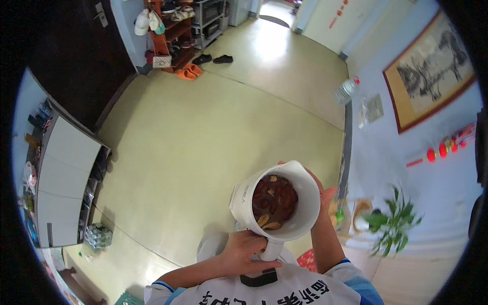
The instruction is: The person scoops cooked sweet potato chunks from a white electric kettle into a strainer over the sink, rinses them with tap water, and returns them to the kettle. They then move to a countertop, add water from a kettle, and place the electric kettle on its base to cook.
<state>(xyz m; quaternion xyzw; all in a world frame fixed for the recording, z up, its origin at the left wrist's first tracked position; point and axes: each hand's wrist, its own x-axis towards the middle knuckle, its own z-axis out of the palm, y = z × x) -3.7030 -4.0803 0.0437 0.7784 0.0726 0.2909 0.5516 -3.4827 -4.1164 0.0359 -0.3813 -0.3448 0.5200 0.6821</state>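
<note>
A white plastic measuring jug [309, 198] is held up in front of my chest, tilted so its inside shows. Dark reddish liquid with several dark red pieces [275, 198] fills its lower part, and a few pale slices [271, 225] lie at the near side. My left hand [246, 248] grips the handle [271, 249]. Against the jug's right side and spout end rests my right hand [324, 196], supporting it from outside. The fingers under the jug are largely hidden. The jug's outer wall bears printed marks.
Orange slippers [189, 71] and dark shoes [202, 59] lie on the floor by a shoe rack [178, 34]. A low white cabinet [63, 183] and a pack of bottles [98, 236] stand left. On the right are a potted plant [394, 221] and a framed painting [434, 68].
</note>
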